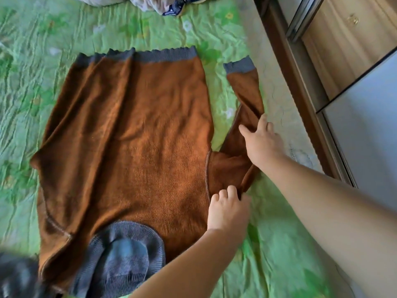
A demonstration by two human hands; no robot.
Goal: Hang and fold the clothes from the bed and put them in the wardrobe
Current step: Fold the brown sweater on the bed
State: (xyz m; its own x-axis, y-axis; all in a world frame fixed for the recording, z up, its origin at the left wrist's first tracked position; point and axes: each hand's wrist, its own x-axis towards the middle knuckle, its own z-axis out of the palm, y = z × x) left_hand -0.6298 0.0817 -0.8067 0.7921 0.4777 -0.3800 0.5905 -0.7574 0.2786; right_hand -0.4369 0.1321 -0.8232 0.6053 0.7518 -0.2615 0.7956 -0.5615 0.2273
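Green bedspread, wardrobe at right; left hand, right hand grip pinching sweater sleeve

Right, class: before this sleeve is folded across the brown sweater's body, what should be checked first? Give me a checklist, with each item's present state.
1. Sweater body spread flat on the bedspread: ok, only soft creases.
2. Sleeve lying straight: not ok, it bends sharply in the middle.
3. Left hand holding the sleeve near the shoulder seam: ok, fingers curled and pinching the fabric.
4. Right hand gripping the sleeve at the bend: cannot tell, it lies over the fabric.
5. Collar lying flat: not ok, it is bunched up.
6. Opposite sleeve laid out: cannot tell, it is not plainly visible.
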